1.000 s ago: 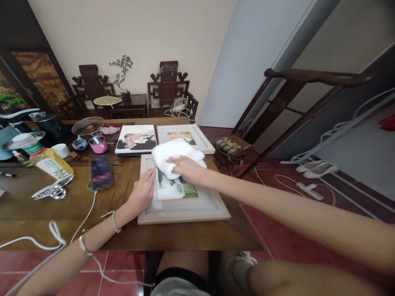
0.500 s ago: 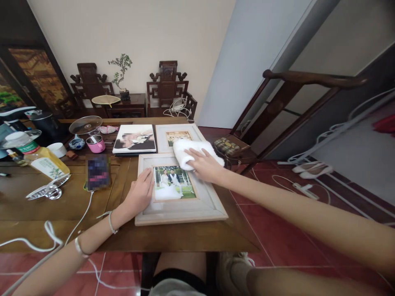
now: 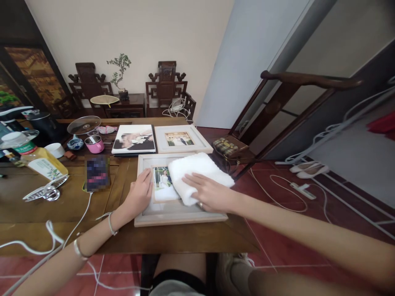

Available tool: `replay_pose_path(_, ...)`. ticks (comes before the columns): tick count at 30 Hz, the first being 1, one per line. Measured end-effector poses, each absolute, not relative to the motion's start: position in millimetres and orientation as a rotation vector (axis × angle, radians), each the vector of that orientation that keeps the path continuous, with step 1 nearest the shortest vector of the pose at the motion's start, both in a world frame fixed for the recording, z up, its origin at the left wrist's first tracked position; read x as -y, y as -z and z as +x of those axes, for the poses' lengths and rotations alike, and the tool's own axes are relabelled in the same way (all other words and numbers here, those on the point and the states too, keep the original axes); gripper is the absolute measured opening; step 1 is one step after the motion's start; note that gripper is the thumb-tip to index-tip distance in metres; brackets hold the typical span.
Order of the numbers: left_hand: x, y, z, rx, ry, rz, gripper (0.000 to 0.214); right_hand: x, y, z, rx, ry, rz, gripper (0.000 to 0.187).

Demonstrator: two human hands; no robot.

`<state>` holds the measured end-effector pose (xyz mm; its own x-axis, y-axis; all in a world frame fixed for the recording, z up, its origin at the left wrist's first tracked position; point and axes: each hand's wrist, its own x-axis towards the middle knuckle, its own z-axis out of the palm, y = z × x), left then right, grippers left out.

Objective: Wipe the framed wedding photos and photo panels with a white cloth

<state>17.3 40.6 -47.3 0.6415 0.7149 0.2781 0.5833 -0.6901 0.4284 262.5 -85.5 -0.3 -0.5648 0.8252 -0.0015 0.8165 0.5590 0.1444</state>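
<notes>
A whitish picture frame (image 3: 182, 216) with a wedding photo (image 3: 159, 185) lies flat near the table's front edge. My left hand (image 3: 141, 193) holds its left side, fingers close together over the border and the thumb hidden. Under my right hand (image 3: 212, 191) is a folded white towel (image 3: 197, 168), pressed onto the frame. The towel covers the right part of the photo and much of the frame's right side. My right fingers lie over the towel's lower part, with a ring on one of them.
Behind are a second framed photo (image 3: 202, 137) and a photo album (image 3: 134, 144). To the left lie a phone (image 3: 97, 172) on a cable, a hair clip (image 3: 51, 189), an oil bottle (image 3: 46, 162) and a pink mug (image 3: 95, 144). A wooden chair (image 3: 277, 98) with a plaid bag (image 3: 226, 146) stands right.
My right hand has brought the towel from the frame's upper right corner down toward me, over the photo's right part. The rear framed photo is now uncovered. My left hand stays put.
</notes>
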Motion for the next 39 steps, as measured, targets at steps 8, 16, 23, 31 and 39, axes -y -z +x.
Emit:
replay_pose_path(8, -45.4, 58.2, 12.9, -0.964, -0.646, 2.697, 0.047, 119.5, 16.1, 252.4, -2.996, -0.211, 1.205, 0.016)
replay_pose_path(16, -48.3, 61.8, 11.8, -0.954, -0.589, 2.746, 0.046, 72.0, 2.2, 253.8, -2.494, -0.278, 1.883, 0.032)
replay_pose_path(23, -47.4, 59.0, 13.9, -0.962, -0.679, 2.691, 0.042, 46.4, -7.3, 256.2, -2.390, -0.188, 1.822, 0.034)
replay_pose_path(31, -46.7, 61.8, 13.2, -0.971, -0.723, 2.669, 0.043, 116.3, -50.9, 196.9, -2.535, 0.263, 1.571, 0.023)
replay_pose_path(39, -46.6, 60.3, 13.1, -0.947, -0.707, 2.713, 0.046, 111.1, -38.5, 190.8, -2.463, 0.298, 1.765, 0.040)
